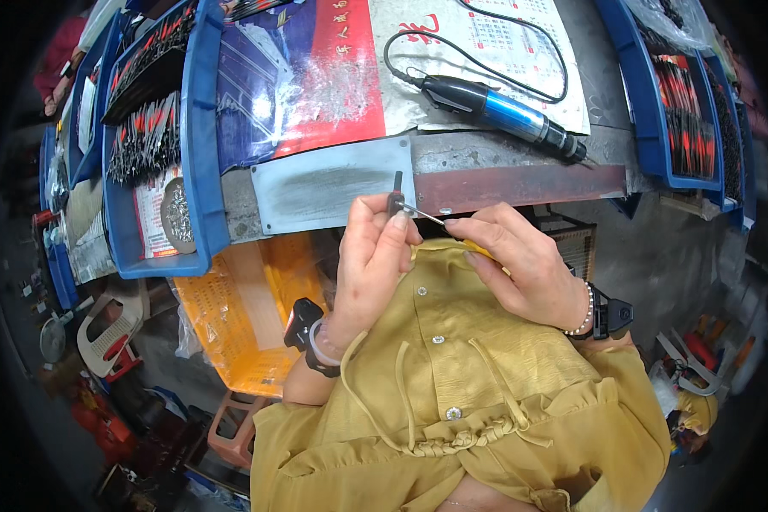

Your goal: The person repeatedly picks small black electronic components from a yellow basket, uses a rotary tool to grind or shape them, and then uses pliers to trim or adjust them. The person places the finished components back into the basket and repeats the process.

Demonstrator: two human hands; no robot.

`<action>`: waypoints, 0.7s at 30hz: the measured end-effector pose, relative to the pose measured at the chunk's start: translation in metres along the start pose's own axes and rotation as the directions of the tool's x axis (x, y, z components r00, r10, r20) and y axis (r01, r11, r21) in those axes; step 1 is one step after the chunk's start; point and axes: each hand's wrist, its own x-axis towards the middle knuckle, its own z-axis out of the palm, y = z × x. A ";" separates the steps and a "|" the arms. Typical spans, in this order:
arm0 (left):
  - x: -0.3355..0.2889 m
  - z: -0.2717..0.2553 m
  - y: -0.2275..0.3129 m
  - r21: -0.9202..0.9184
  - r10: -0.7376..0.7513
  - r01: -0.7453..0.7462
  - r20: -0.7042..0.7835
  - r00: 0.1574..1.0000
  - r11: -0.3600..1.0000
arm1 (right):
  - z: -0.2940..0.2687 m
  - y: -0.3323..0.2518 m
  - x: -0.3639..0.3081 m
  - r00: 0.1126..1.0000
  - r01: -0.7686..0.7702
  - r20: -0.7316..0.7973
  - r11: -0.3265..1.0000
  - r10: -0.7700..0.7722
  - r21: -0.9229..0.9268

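My left hand [369, 260] pinches a small black part [395, 203] with a narrow stem upright, just over the table's front edge. My right hand [520, 264] grips a screwdriver [424, 215] by its handle, of which some yellow shows under the fingers. Its thin metal shaft points left, and the tip meets or lies close against the black part; exact contact cannot be made out. Beneath and beyond the left hand lies a pale blue-grey plate [286, 198] with dark smudges. A blue and black electric screwdriver [508, 113] rests on the table farther back, its bit toward the right.
Blue bins [203, 136] with red-and-black pieces stand left; more blue bins [653, 128] stand right. A black cable [563, 64] loops across the printed sheets [401, 102]. A yellow crate [269, 363] sits below the table's left part. Another person's hand [51, 106] shows far left.
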 end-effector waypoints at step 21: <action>0.002 -0.002 -0.038 0.889 0.531 -0.237 -0.008 0.847 0.392 | 0.030 0.026 -0.002 0.610 -0.556 0.357 0.062 0.708 0.829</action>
